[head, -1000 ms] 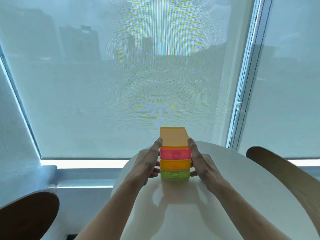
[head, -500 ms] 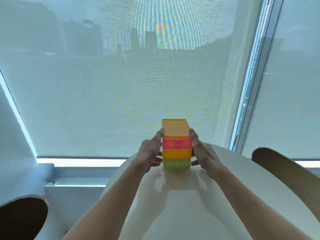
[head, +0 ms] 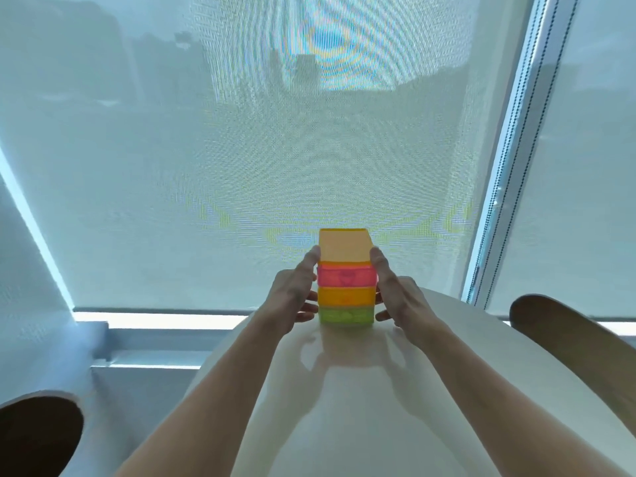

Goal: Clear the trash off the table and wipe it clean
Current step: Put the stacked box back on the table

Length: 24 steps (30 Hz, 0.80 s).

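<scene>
The stack of coloured boxes [head: 346,287] is clasped between left hand [head: 292,297] and right hand [head: 399,301], fingers [head: 311,261] pressed flat against its sides; even pressure should be kept on the bench [head: 344,407].

1. A round white table [head: 361,425] with a glossy top fills the lower middle of the view; its far edge curves close to the window.
2. One stack of coloured plastic boxes [head: 346,287] stands upright on the table near that far edge: green at the bottom touching the tabletop, then orange, pink and a pale orange one on top.
3. The stack's reflection shows on the tabletop just before it.
</scene>
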Each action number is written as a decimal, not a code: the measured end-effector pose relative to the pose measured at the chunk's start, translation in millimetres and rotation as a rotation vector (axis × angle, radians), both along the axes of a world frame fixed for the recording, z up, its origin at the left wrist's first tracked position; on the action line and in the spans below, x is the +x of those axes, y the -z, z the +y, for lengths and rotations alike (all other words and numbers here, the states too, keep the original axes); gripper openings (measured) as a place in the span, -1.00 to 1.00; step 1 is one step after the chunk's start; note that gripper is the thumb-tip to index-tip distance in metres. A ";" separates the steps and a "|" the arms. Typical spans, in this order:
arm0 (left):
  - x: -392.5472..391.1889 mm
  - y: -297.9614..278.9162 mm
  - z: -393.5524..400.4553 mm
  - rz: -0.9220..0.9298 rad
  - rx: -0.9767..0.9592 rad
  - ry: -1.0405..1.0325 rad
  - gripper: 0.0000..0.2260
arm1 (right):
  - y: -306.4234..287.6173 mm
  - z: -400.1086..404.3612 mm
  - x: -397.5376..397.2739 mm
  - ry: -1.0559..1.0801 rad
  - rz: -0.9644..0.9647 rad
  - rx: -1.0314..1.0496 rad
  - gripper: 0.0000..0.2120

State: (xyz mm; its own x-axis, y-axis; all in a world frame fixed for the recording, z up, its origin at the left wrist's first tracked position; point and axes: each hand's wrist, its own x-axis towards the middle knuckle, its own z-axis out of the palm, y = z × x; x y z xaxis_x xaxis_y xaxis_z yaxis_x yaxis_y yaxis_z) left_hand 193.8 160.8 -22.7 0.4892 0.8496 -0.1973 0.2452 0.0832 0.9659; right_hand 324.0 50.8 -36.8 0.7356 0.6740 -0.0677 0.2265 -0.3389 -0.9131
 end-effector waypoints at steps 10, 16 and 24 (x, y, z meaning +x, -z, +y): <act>-10.7 -8.6 7.2 -0.031 -0.044 -0.085 -0.36 | -11.6 -8.6 -0.6 -0.076 0.024 -0.012 -0.35; -17.2 -6.1 10.6 -0.018 -0.015 -0.083 -0.43 | -7.6 -5.9 -1.1 -0.029 0.070 -0.025 -0.17; -27.6 -7.1 8.8 0.008 0.018 -0.077 -0.51 | -25.5 -16.6 -22.3 0.220 -0.266 0.134 -0.36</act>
